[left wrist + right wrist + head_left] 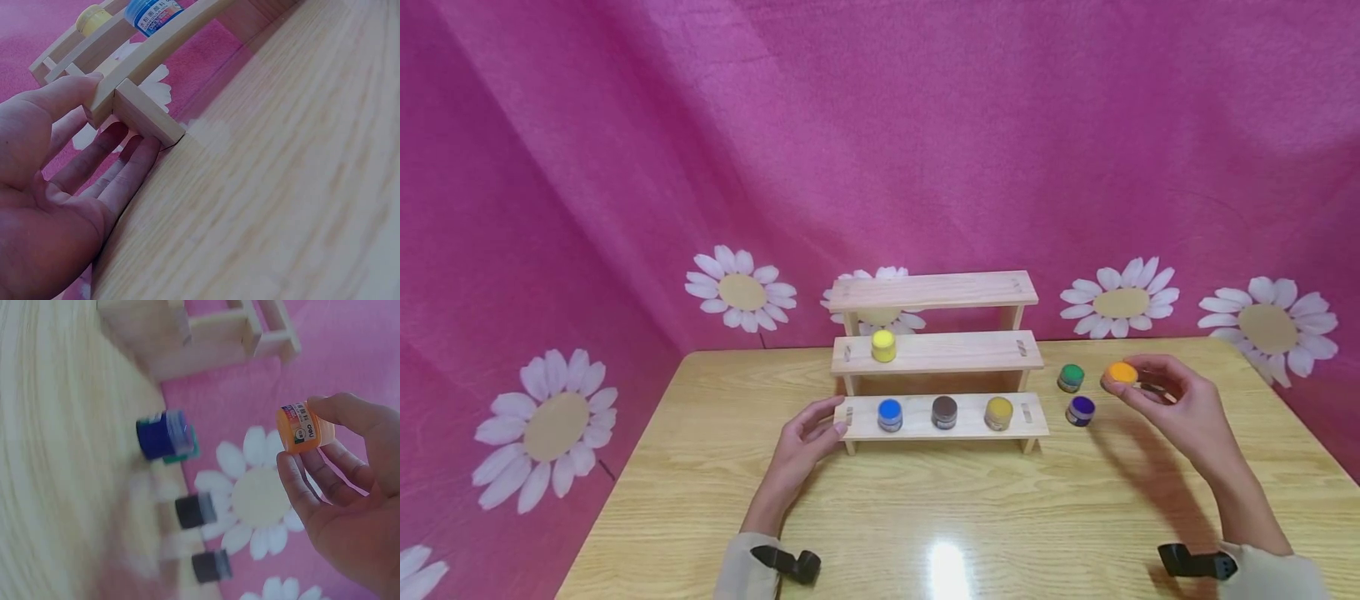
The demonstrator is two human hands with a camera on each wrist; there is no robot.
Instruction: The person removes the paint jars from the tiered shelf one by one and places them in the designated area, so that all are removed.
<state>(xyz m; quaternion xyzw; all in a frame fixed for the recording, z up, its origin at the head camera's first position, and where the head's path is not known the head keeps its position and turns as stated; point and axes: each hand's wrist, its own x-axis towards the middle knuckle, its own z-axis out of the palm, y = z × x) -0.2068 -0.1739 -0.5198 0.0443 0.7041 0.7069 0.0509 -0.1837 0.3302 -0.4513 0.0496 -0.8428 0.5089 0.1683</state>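
Note:
A three-step wooden shelf [934, 290] stands on the table. My left hand [805, 440] grips the left end of its lowest step; in the left wrist view the thumb lies on top and the fingers reach below, by the leg [147, 112]. My right hand [1189, 410] pinches an orange paint jar [300, 428], held above the tabletop right of the shelf. Near it stand a green jar [1071, 377] and a purple jar [1081, 411]. Blue [890, 414], brown [944, 412] and ochre [998, 413] jars sit on the lowest step, and a yellow jar [883, 345] on the middle one.
Two dark jars [195, 510] stand on the table in the right wrist view, mostly hidden behind my right hand in the head view. A pink cloth with white daisies [880, 150] hangs behind the wooden table [880, 508]. Light glares off the table's front.

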